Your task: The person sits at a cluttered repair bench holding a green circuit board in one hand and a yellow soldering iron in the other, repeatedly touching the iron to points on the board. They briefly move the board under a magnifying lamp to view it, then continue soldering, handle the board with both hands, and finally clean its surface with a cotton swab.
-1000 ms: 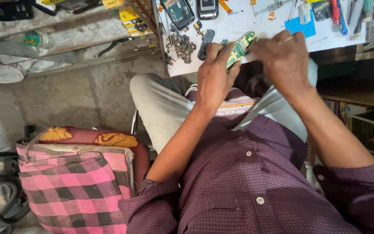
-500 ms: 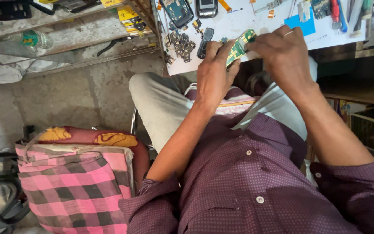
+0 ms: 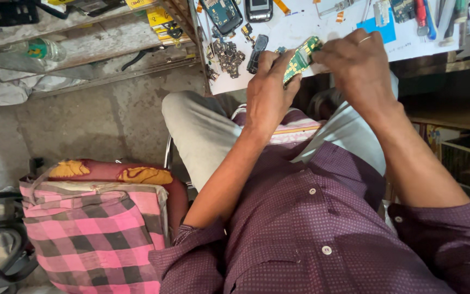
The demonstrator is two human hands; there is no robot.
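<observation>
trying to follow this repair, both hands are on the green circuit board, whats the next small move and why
Probably steady the green circuit board with the left hand while the right hand works its upper end: both hands pinch it in the air at the edge of the white worktop, unsupported.

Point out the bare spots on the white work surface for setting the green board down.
Bare white sheet lies between the black phone and the blue card, above the green circuit board. The left edge is crowded with a pile of small metal parts; tools fill the right.
</observation>
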